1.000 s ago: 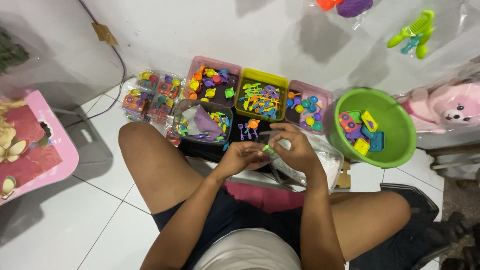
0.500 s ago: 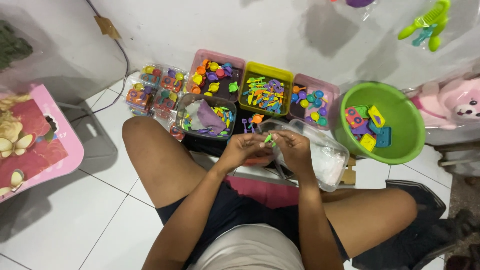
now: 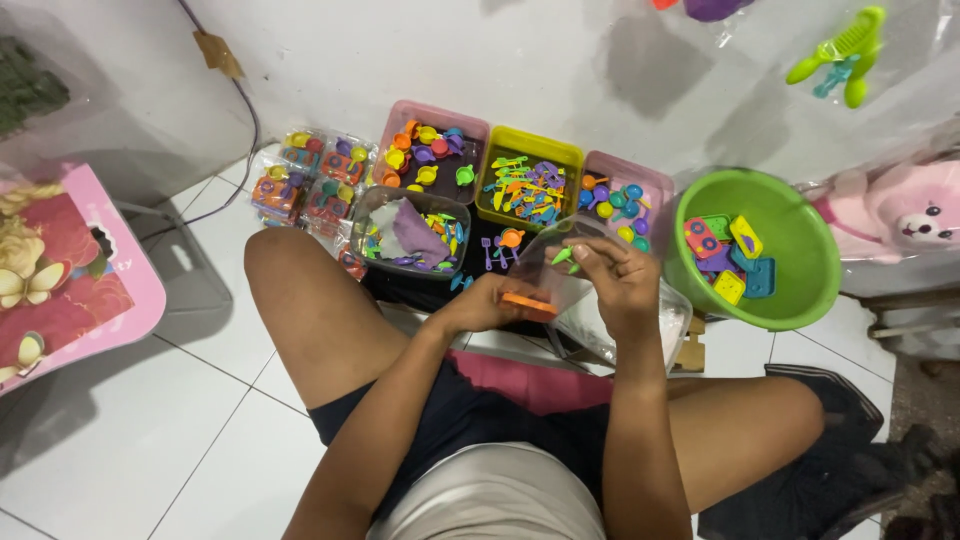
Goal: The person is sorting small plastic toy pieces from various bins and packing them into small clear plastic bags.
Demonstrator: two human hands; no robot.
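Two hands work above the lap: left hand [image 3: 480,305] grips an orange piece [image 3: 528,302], right hand [image 3: 615,280] pinches a green piece [image 3: 562,256] at a clear bag [image 3: 560,275], packing looks barely begun, sorted toy trays [image 3: 528,185] beyond remain full.

Both hands raised, left [image 3: 487,303], right [image 3: 612,273], fingers pinched

The pink table [image 3: 70,290] and the pink plush toy [image 3: 915,215] are cut off by the frame edges. Pieces in the yellow bin [image 3: 528,185] are too small to identify. The left hand [image 3: 485,303] hides part of an orange piece [image 3: 528,302].
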